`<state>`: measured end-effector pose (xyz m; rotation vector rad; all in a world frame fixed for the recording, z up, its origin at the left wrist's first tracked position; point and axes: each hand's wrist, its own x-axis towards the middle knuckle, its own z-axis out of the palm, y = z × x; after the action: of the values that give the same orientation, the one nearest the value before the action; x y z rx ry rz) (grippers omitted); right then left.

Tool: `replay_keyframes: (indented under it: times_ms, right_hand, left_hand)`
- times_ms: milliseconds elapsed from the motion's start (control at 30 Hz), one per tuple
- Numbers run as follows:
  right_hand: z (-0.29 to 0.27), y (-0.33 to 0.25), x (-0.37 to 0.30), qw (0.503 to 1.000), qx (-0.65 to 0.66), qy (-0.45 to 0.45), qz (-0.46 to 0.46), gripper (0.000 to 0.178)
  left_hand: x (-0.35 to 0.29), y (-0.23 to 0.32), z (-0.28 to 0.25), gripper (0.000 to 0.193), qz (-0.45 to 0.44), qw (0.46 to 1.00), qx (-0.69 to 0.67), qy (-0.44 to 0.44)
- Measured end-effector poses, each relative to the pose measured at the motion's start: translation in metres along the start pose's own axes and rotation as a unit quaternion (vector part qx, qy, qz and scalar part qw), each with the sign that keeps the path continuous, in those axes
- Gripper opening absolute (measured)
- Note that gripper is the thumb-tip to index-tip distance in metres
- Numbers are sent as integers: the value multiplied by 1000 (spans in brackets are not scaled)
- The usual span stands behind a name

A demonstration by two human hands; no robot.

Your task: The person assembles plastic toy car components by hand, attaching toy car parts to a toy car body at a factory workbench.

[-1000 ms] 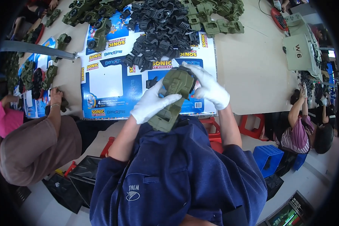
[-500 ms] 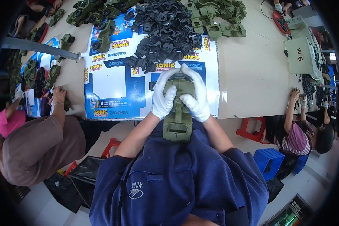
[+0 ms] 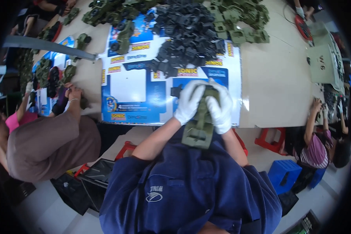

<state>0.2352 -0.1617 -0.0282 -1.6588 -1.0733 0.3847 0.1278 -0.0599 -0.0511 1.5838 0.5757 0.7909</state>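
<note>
An olive-green plastic toy vehicle body [image 3: 199,130] is held over the table's front edge, its near end toward me. My left hand [image 3: 188,103], in a white glove, is wrapped round its left side. Closed on the other side is my gloved right hand [image 3: 221,110], its thumb lying on top of the body. The fingers of both hands meet around the far end and hide most of it. A small black plastic part [image 3: 176,91] shows just left of my left hand; whether it touches the hand I cannot tell.
A heap of black plastic parts [image 3: 187,35] lies beyond my hands on a printed cardboard sheet [image 3: 128,86]. Green vehicle bodies [image 3: 238,23] are piled at the far right, wheeled green vehicles [image 3: 123,37] at the far left. A grey metal bar [image 3: 50,46] crosses the left. Co-workers sit on both sides.
In the picture, my hands and the toy vehicle have shifted right, as has the whole scene. The vehicle is now tilted, its near end toward the left, and my right hand covers more of it.
</note>
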Motion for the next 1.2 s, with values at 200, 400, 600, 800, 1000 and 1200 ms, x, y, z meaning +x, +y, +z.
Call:
replay_keyframes:
  times_ms: [200, 400, 600, 800, 1000, 1200]
  right_hand:
    - [-77, 86, 11, 921, -23, 323, 216, 46]
    - [-86, 93, 1, 915, -254, 309, 62, 46]
    - [36, 60, 9, 989, -107, -102, 7, 37]
    - [103, 43, 28, 909, -302, -289, 8, 65]
    - [88, 84, 11, 964, -171, -190, 75, 48]
    - [31, 132, -23, 991, 38, -52, 116, 54]
  left_hand:
    - [66, -69, -89, 38, -41, 947, 305, 91]
    - [145, -110, -262, 100, -81, 729, 650, 198]
    - [121, -121, -308, 80, -147, 886, 419, 133]
    - [15, -62, -306, 83, -367, 925, 20, -100]
    - [-24, -48, -289, 76, -397, 917, 33, -23]
    - [-48, -50, -225, 92, -327, 830, 388, 233]
